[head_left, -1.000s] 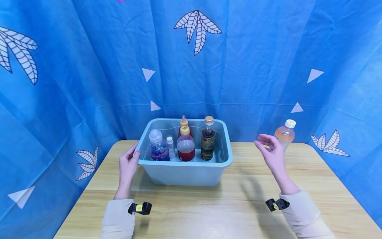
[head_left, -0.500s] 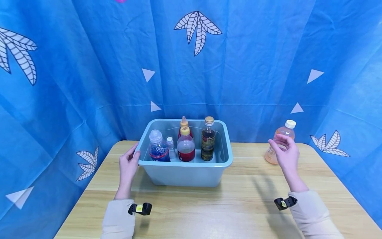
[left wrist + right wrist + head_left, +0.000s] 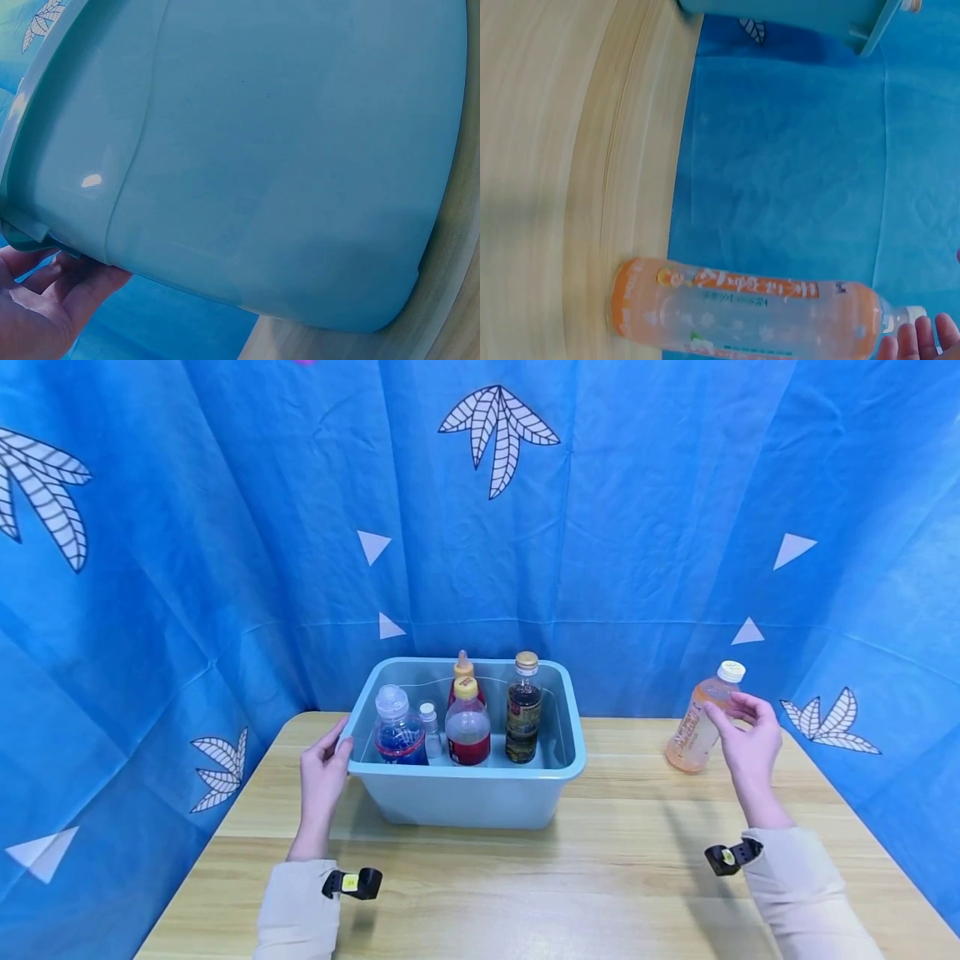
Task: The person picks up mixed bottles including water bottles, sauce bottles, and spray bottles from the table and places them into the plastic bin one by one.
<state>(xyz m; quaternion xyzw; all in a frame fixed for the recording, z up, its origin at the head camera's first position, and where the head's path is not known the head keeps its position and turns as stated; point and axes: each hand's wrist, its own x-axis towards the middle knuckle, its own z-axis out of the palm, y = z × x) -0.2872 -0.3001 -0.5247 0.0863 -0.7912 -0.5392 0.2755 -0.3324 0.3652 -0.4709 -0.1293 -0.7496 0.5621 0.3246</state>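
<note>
My left hand (image 3: 322, 781) holds the light blue plastic bin (image 3: 465, 797) at the left end of its rim. In the left wrist view, fingers (image 3: 90, 292) tuck under the rim beside the bin's wall (image 3: 262, 165). An orange-labelled drink bottle (image 3: 692, 737) with a white cap stands on the table at the right. My right hand (image 3: 756, 756) is at that bottle's right side, its fingers loosely bent and not wrapped round it; they overlap its upper part. The right wrist view has the fingertips (image 3: 907, 341) beside the cap of the bottle (image 3: 750, 307).
Inside the bin stand a blue drink bottle (image 3: 401, 743), a small clear bottle (image 3: 432, 739), a yellow-capped bottle (image 3: 467, 735), a red squeeze bottle (image 3: 457, 681) and a tall dark bottle (image 3: 522, 718). A blue curtain (image 3: 637, 527) hangs behind the wooden table (image 3: 525, 893).
My right hand has moved rightward, from left of the orange-labelled bottle, across its front, to its right side. The left hand stays on the bin's rim.
</note>
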